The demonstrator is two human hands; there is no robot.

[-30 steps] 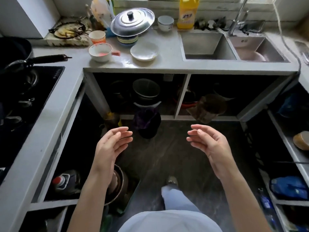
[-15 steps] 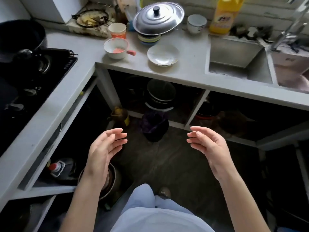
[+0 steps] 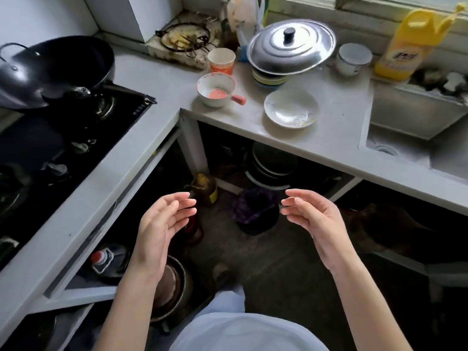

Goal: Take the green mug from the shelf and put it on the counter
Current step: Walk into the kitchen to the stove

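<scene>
Empty and loosely curled, my left hand (image 3: 162, 224) and right hand (image 3: 314, 221) hover below the counter (image 3: 336, 138); no green mug shows, so I judge searching the shelves comes next.

Home kitchen, lived-in: gas hob (image 3: 63, 153) w/ black wok (image 3: 58, 69) sat left, steel sink (image 3: 410, 117) right, grey counter (image 3: 342, 138) carried lid (image 3: 291, 50), plate (image 3: 291, 107), bowls, soap jug (image 3: 410, 44); pots crammed shelves below.

Daylight from window (image 3: 379, 3) behind; undercounter shelves (image 3: 266, 160) dim; wide-angle edge distortion.
</scene>
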